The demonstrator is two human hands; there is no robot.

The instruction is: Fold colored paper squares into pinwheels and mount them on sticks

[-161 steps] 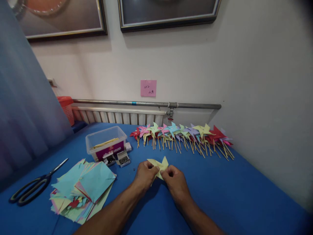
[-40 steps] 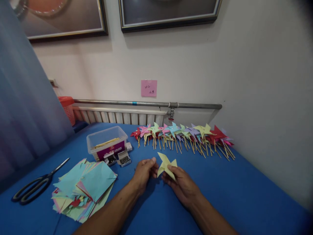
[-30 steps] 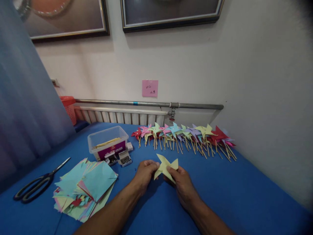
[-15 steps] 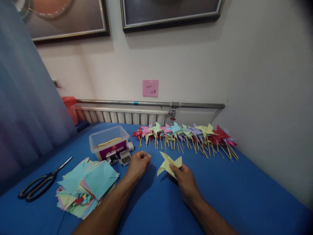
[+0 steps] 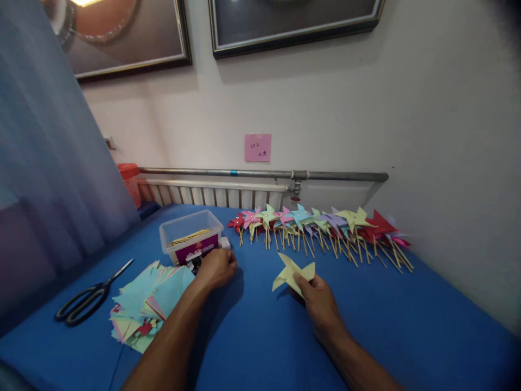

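My right hand (image 5: 319, 304) pinches a pale yellow paper pinwheel (image 5: 291, 274) between thumb and fingers, above the blue table. No stick shows on it. My left hand (image 5: 218, 267) is closed, its fingers curled in beside a plastic tub (image 5: 191, 228) of thin wooden sticks (image 5: 190, 237). Whatever those fingers may hold is hidden. Just behind the left wrist a small open box (image 5: 195, 263) peeks out, and a small white box (image 5: 224, 243) stands past the knuckles.
Finished pinwheels on sticks (image 5: 301, 215) lie in a long row at the back. Left of my left arm is a pile of coloured paper (image 5: 157, 293), with black-handled scissors (image 5: 91, 298) beyond it. A radiator (image 5: 211, 193) and pipe (image 5: 252, 174) run along the wall.
My left hand has moved left toward the tub and now covers the open box of small metal pieces. My right hand still holds the yellow pinwheel. The view has shifted slightly left.
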